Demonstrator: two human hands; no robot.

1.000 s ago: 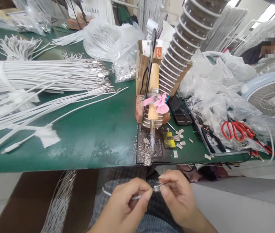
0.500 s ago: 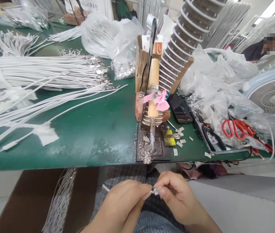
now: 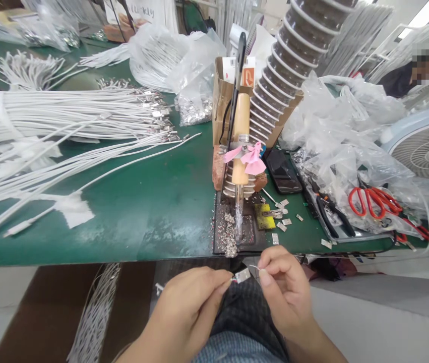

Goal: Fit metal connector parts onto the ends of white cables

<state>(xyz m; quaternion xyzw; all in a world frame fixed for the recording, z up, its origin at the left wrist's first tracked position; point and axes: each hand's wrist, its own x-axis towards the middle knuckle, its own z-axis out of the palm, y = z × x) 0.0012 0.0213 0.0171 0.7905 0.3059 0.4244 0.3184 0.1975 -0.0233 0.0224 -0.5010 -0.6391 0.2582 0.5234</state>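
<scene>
We see two bare hands apart, near each other, below the front edge of the table. The left hand has thumb and fingers clamped at the wired end of a flat, rectangular silver metal connector, which projects toward the other hand, with a touch of red at its wired end. The right hand pinches a thin, pale strand whose tip points toward the connector; we cannot tell its material. Beneath the hands lies blue checked cloth

Beyond them, on the green-topped table, we note a soldering iron with a pale wooden handle, tied with a pink ribbon and leaning tip-down over a dark square base strewn with silvery crumbs. To its right are a yellow sponge, loose flat metal pieces, a black smartphone and red-handled scissors. A ribbed, translucent hose with white rings rises behind, before a brown cardboard box

Farther out, we find a thick bundle of white cables with metal ends at left and a pale blue round fan at right
</scene>
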